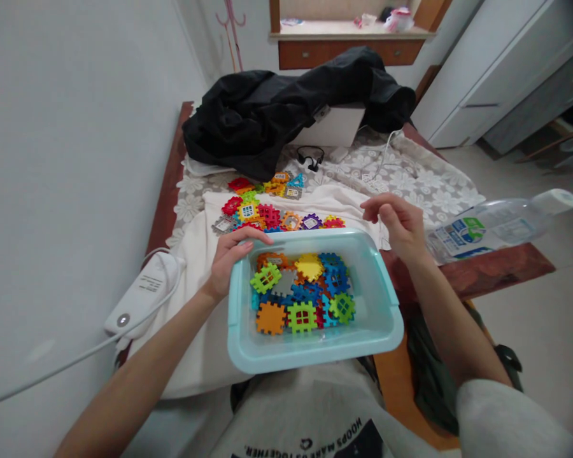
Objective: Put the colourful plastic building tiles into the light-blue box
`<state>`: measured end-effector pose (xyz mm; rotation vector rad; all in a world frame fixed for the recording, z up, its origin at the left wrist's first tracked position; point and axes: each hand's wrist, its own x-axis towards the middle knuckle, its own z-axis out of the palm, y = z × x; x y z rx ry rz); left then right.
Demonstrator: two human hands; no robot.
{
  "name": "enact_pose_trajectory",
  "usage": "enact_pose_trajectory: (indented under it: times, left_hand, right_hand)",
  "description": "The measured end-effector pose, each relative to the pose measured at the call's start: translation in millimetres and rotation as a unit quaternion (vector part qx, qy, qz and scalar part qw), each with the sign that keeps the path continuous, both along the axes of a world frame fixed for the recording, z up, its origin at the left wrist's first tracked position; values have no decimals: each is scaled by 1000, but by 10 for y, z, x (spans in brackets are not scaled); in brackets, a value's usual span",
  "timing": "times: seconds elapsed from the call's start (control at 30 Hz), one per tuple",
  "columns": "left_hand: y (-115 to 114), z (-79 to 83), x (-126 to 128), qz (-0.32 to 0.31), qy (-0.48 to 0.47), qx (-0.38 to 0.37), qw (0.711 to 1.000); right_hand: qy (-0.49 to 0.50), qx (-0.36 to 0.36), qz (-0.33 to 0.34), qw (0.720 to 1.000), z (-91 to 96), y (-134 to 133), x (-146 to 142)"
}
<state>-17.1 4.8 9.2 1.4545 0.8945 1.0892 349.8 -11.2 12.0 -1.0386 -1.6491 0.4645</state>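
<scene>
A light blue plastic bin (315, 366) holds colourful toothed building pieces, among them an orange square (270, 318), a yellow piece (309, 267), a green window piece (302, 316) and several blue ones. My left hand (232, 254) grips the bin's far left corner, fingers laid over the rim. Beyond the right end of the bin, my right hand (397, 222) hangs in the air with its fingers loosely bent and thumb apart; nothing shows between them. Just past the bin's far rim, more toothed pieces (268, 215) lie in a loose pile on a white cloth (191, 292).
A clear plastic bottle (496, 226) lies at the right table edge. At the left sits a white power bank-like box (146, 289) with a cable. Black fabric (267, 108) covers something at the back, near black earphones (310, 158). The tablecloth (439, 175) is floral.
</scene>
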Motion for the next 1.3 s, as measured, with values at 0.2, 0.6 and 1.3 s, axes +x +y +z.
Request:
enact_pose_trajectory:
  times: [0.2, 0.6, 1.3]
  left_hand:
    - [10, -24, -6, 7, -1, -12, 1000]
    - [-5, -10, 6, -2, -10, -1, 1000]
    - [12, -63, 5, -24, -46, 0, 999]
  right_hand:
    - [-290, -75, 59, 952, -625, -124, 376]
    - [-344, -76, 77, 933, -595, -53, 166]
    - [-383, -74, 27, 920, -749, 152, 102]
